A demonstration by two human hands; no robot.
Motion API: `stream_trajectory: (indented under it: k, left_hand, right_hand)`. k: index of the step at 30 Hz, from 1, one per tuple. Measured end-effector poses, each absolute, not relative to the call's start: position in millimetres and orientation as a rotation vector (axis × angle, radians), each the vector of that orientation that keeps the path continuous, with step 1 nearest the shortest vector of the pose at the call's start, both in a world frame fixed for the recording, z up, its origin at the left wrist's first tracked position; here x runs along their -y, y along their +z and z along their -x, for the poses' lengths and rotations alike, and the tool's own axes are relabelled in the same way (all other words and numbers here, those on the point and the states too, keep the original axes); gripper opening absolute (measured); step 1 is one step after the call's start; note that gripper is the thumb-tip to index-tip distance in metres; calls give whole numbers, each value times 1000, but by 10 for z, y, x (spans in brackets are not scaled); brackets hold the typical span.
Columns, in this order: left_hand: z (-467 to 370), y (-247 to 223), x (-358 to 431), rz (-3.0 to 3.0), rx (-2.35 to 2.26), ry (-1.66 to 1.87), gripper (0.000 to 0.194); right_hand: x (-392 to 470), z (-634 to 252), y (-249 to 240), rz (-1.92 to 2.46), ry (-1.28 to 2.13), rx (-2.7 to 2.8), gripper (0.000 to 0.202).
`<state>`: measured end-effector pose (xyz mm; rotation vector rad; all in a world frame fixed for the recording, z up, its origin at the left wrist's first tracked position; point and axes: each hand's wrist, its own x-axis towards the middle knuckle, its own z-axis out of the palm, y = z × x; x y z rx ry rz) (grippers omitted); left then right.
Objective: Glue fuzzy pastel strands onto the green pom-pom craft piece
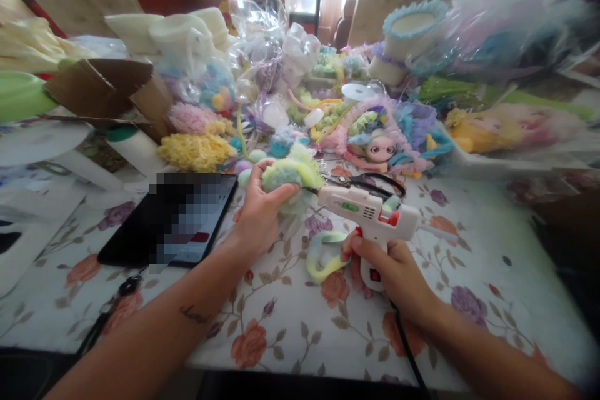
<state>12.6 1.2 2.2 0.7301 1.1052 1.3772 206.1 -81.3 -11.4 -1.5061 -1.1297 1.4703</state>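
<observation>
My left hand (262, 209) is closed around a fuzzy green-and-yellow craft piece (293, 172), thumb pressed on its near side. In my right hand (384, 265) is a white hot glue gun (370, 209), its handle gripped and a finger at the red trigger. The gun's dark nozzle points left and meets, or nearly meets, the fuzzy piece; exact contact cannot be made out. A pale yellow-green fuzzy strip (323, 256) curls on the cloth beside my right fingers. Black-handled scissors (375, 181) lie just behind the gun.
A phone or tablet (164, 219) lies left of my left hand. Yellow fuzzy trim (197, 151), a cardboard box (103, 90) and a thread cone (134, 147) stand behind it. A doll face (380, 149) sits among colourful strips. The gun's black cord (407, 344) runs off the near table edge.
</observation>
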Motion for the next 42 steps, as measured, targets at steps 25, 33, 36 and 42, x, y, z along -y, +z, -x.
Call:
stream_trajectory:
  k: [25,33,36,42]
  left_hand:
    - [-100,-68,-9,-883,-1211,1331,68]
    - [-113,-41,1,-868,-1208,1336,72]
    - [-118,-28,5,-856,-1213,1329,73]
    - [-123,-37,1,-843,-1164,1349,71]
  right_hand:
    - [808,-2055,-64,1495,1475,1117,37]
    - [837,-2036,34,1495,1489,1086,33]
    - [851,-2027,50,1499,1483,1078,35]
    - [845,-2031,43,1494,1488,1093,33]
